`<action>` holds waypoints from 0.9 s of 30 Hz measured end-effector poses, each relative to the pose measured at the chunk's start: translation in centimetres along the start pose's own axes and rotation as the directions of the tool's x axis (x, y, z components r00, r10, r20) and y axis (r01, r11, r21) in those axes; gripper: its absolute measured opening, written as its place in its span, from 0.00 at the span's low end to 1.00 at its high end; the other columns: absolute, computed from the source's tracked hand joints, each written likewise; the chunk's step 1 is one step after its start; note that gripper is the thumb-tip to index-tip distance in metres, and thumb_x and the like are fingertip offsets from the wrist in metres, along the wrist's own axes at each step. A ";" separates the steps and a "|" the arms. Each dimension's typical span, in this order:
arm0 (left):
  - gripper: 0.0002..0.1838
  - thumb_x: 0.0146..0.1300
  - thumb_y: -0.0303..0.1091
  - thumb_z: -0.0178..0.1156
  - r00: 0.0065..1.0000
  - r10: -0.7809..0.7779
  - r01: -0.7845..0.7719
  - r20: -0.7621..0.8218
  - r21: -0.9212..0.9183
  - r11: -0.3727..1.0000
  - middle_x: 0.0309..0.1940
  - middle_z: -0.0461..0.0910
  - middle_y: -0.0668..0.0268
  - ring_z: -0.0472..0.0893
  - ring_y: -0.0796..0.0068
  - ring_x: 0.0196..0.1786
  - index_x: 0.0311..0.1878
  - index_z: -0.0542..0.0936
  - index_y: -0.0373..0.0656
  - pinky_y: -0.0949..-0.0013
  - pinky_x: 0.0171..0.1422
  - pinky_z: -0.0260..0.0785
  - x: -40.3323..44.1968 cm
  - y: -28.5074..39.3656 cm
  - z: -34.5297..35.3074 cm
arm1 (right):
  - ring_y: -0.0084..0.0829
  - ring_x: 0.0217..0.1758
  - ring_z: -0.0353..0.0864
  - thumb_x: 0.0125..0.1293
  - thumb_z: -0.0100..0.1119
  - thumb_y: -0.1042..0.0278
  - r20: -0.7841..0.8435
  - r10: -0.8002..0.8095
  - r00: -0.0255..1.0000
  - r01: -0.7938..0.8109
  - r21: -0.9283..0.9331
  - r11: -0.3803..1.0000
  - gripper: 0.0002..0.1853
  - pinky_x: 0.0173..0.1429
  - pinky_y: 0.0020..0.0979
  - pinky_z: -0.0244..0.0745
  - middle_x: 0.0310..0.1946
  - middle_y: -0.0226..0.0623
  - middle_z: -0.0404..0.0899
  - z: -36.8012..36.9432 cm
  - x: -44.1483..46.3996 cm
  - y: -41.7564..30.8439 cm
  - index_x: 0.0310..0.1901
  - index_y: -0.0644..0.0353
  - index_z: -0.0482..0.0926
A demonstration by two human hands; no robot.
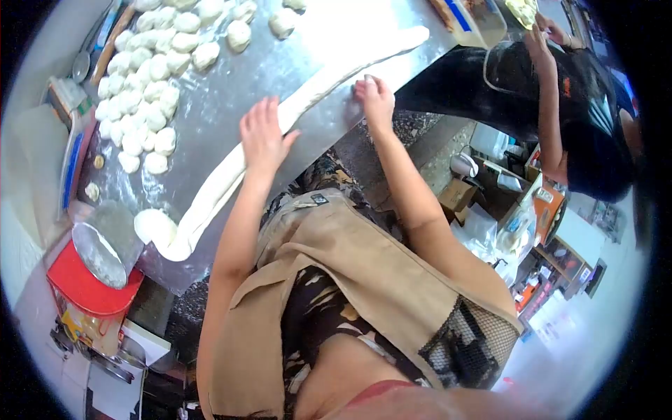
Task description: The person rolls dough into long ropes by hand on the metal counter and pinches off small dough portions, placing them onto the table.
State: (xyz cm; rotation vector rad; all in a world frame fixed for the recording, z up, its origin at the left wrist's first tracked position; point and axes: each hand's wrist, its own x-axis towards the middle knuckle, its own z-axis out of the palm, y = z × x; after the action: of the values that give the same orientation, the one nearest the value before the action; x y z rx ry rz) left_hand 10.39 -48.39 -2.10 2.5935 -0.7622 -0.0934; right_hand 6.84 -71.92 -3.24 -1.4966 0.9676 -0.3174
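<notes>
A long rope of white dough [222, 183] runs diagonally over the metal table, its near-left end folded into a thick bend. My left hand [264, 136] lies flat on the middle of the rope, fingers stretched out and thumb apart. My right hand [376, 101] is at the table's front edge, just beside the rope's thinner right stretch. Its fingers are loosely bent and apart, with nothing visible in them. Many small dough balls [150, 98] sit in a cluster at the table's left, and a few lie apart toward the back.
A floury metal scoop-like container [105, 252] stands by a red stool [87, 280] at the left. A spoon [81, 66] and a rolling pin [112, 45] lie along the left edge. Another person [560, 105] works at the right, near a plastic tub [483, 24].
</notes>
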 end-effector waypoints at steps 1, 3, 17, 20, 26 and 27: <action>0.44 0.48 0.48 0.72 1.000 0.011 -0.011 0.003 -0.003 1.000 0.62 0.68 0.57 0.66 0.58 0.65 0.66 0.65 0.40 0.53 0.68 0.56 2.3 1.5 1.1 | 0.37 0.42 0.83 0.73 0.46 0.61 0.071 0.245 0.967 -0.253 0.138 0.958 0.18 0.49 0.34 0.79 0.37 0.47 0.83 -1.4 0.9 -0.6 0.48 0.72 0.76; 0.41 0.44 0.45 0.74 1.000 0.019 -0.020 -0.015 -0.094 0.995 0.62 0.69 0.56 0.68 0.56 0.64 0.62 0.70 0.40 0.55 0.66 0.59 6.3 4.0 3.1 | 0.42 0.46 0.83 0.74 0.42 0.57 0.269 0.476 0.837 -0.540 0.268 0.798 0.22 0.51 0.38 0.80 0.42 0.53 0.82 -3.0 1.3 0.1 0.49 0.73 0.73; 0.16 0.56 0.37 0.66 0.437 0.084 0.851 0.896 -0.442 0.285 0.27 0.77 0.70 0.76 0.79 0.27 0.41 0.78 0.34 0.72 0.32 0.69 2.4 3.7 0.1 | 0.28 0.26 0.73 0.59 0.57 0.71 0.463 0.350 0.814 -0.563 0.776 0.283 0.06 0.32 0.32 0.75 0.24 0.31 0.70 0.4 15.2 -4.1 0.37 0.58 0.73; 0.16 0.55 0.37 0.66 0.422 -0.106 0.866 0.900 -0.366 0.340 0.28 0.78 0.68 0.76 0.78 0.28 0.41 0.79 0.34 0.71 0.34 0.69 -2.4 0.7 -0.9 | 0.28 0.26 0.73 0.59 0.58 0.71 0.495 0.324 0.806 -0.585 0.747 0.316 0.06 0.32 0.32 0.75 0.24 0.31 0.71 -0.4 17.1 -3.8 0.37 0.58 0.73; 0.23 0.51 0.44 0.67 0.274 -0.474 0.916 0.837 -0.077 0.394 0.32 0.83 0.64 0.81 0.75 0.35 0.45 0.82 0.36 0.68 0.42 0.72 -13.2 -4.5 -5.5 | 0.31 0.27 0.74 0.58 0.61 0.71 0.762 0.227 0.607 -0.789 0.543 0.289 0.08 0.38 0.37 0.75 0.25 0.32 0.72 3.8 14.4 -2.2 0.37 0.58 0.73; 0.24 0.50 0.45 0.68 0.235 -0.541 0.906 0.808 0.020 0.424 0.33 0.85 0.60 0.83 0.69 0.38 0.45 0.82 0.37 0.65 0.43 0.73 -15.0 -6.0 -5.1 | 0.31 0.28 0.75 0.59 0.62 0.71 0.782 0.271 0.562 -0.822 0.491 0.287 0.08 0.39 0.38 0.75 0.26 0.32 0.73 5.1 12.9 -1.7 0.38 0.58 0.73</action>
State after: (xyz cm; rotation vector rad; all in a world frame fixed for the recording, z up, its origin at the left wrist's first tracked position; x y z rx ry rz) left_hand 1.57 -33.94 -0.91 2.0862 0.4587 -1.5084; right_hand 18.89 -77.89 -7.10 -0.1648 0.6251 0.2337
